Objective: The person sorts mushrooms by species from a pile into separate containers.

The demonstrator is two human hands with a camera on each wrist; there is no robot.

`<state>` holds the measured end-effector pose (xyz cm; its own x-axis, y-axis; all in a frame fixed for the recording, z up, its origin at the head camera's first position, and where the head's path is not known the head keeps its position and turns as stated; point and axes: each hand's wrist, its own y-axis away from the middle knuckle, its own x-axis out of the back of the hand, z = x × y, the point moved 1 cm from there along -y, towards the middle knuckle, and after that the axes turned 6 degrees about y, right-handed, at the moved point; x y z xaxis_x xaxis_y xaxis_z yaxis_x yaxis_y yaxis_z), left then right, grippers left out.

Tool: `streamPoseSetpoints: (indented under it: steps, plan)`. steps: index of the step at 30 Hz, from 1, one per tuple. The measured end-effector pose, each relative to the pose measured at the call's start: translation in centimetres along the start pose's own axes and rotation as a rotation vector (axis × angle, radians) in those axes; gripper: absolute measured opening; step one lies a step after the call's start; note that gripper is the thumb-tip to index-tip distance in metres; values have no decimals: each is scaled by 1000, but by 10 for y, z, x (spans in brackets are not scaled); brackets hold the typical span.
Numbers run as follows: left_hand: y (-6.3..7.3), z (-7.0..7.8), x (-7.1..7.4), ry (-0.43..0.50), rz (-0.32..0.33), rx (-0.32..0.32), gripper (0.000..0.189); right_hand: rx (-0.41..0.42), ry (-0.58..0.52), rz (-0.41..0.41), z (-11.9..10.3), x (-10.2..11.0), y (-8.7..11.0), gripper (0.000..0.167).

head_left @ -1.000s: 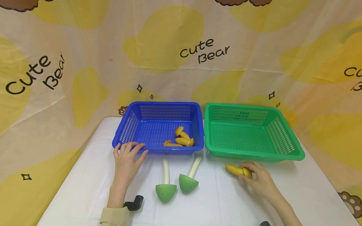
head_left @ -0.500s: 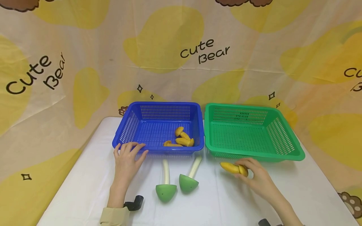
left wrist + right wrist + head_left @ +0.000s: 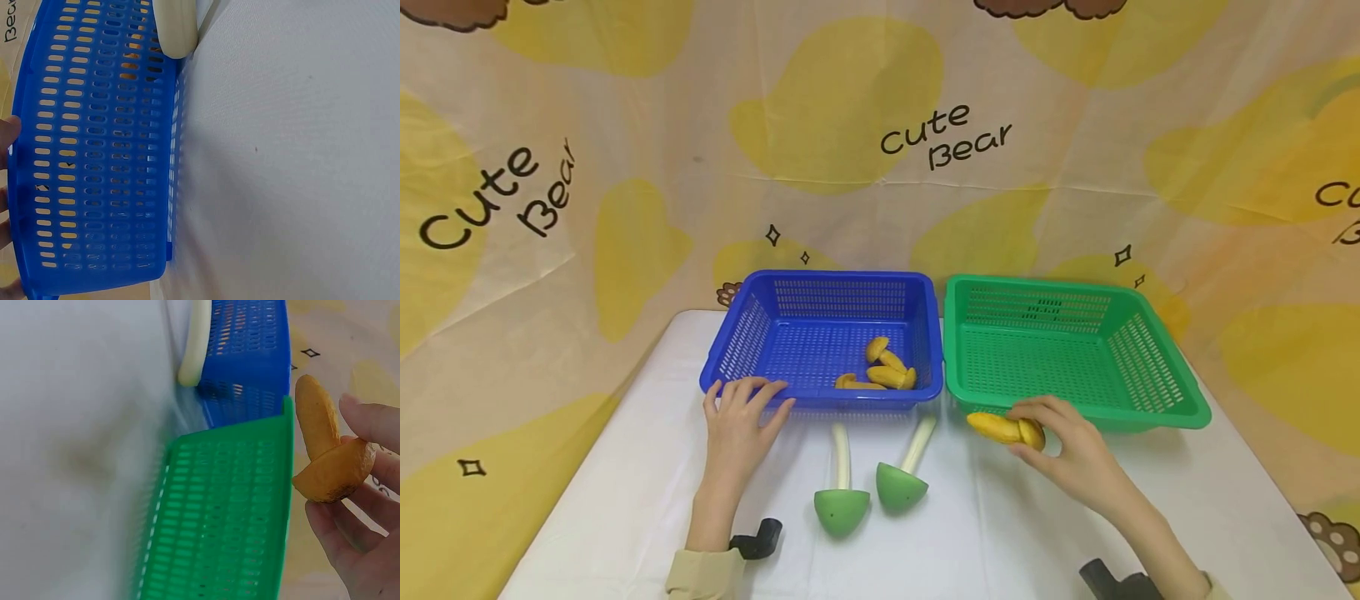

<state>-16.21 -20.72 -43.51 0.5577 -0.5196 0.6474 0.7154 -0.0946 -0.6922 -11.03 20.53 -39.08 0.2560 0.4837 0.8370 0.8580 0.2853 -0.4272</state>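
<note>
My right hand (image 3: pixel 1078 458) holds a yellow-brown toy mushroom (image 3: pixel 996 427) by its cap, between thumb and fingers. Its stem points left, close before the front rim of the green basket (image 3: pixel 1075 414). In the right wrist view the mushroom (image 3: pixel 319 419) shows beside the green rim. My left hand (image 3: pixel 737 429) rests its spread fingers on the front rim of the blue basket (image 3: pixel 820 393); in the left wrist view the fingertips (image 3: pixel 9 131) lie at that rim. Inside the blue basket, near its front right, lie three similar mushrooms (image 3: pixel 891 377).
Two green-capped mushrooms (image 3: pixel 842 510) with long pale stems lie on the white table (image 3: pixel 970 542) before the blue basket, stems towards it. The baskets stand side by side, against a printed cloth backdrop (image 3: pixel 850 125). Black wrist mounts (image 3: pixel 760 540) show at both wrists.
My right hand has lifted the yellow-brown mushroom from the table and carried it left and towards the green basket's front rim. The left hand has stayed at the blue rim.
</note>
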Motion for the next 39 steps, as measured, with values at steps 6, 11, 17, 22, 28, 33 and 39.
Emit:
streamPoseSetpoints:
  steps: [6, 11, 17, 22, 28, 33, 39]
  plan:
    - [0, 0, 1, 7, 0, -1, 25, 39, -17, -39, -9, 3, -19, 37]
    - [1, -3, -3, 3, 29, -24, 24, 88, -36, -39, -13, 2, -35, 35]
    - [0, -1, -1, 2, 15, -17, 26, 78, -108, -80, -20, 2, -55, 35]
    - [0, -2, 0, -5, 5, -8, 26, 63, -160, -121, -29, 0, -73, 34]
    - [1, -1, 0, -5, -6, -2, 24, 55, -245, -179, -38, -6, -93, 33]
    - [1, -1, 0, 2, -1, -1, 25, 48, -294, -227, -43, -14, -111, 31]
    - [1, -1, -1, 2, 0, 0, 25, 16, -333, -295, -51, -25, -133, 29]
